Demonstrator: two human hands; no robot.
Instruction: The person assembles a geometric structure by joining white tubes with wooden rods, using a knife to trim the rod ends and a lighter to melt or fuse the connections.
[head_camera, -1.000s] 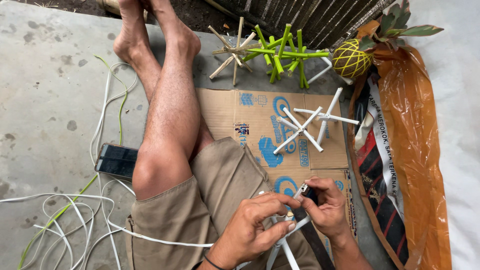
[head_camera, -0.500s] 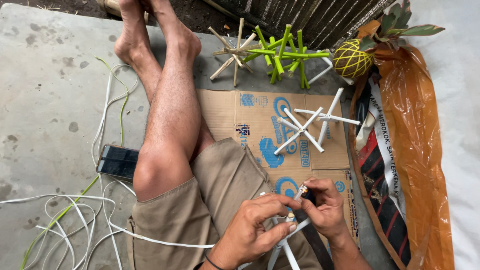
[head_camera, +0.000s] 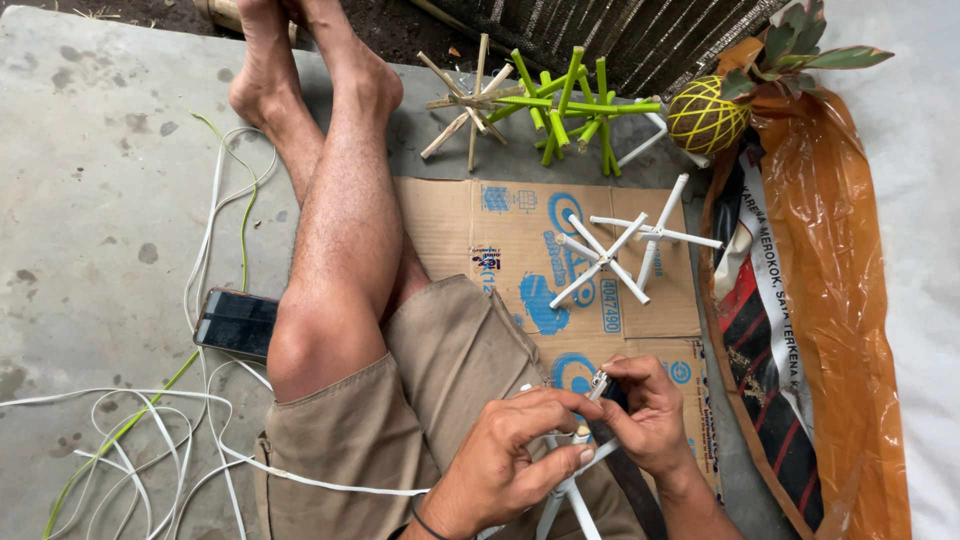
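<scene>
My left hand (head_camera: 515, 450) pinches a small white stick frame (head_camera: 572, 490) at its centre, low in the view over my lap. My right hand (head_camera: 645, 410) meets it from the right and grips a small dark tool with a silvery tip (head_camera: 600, 383) against the frame's joint. Both hands sit above my tan shorts (head_camera: 420, 400). A finished white stick star (head_camera: 620, 250) lies on flattened cardboard (head_camera: 520, 230) just beyond my hands.
A green stick star (head_camera: 565, 105) and a tan one (head_camera: 470, 100) lie at the far edge. A yellow woven ball (head_camera: 705, 115) rests on an orange plastic sheet (head_camera: 850, 300) at right. A phone (head_camera: 237, 325) and loose white strips (head_camera: 150, 450) lie left on the concrete.
My hands have shifted only slightly around the white frame; the grip stays the same. Everything else is unmoved.
</scene>
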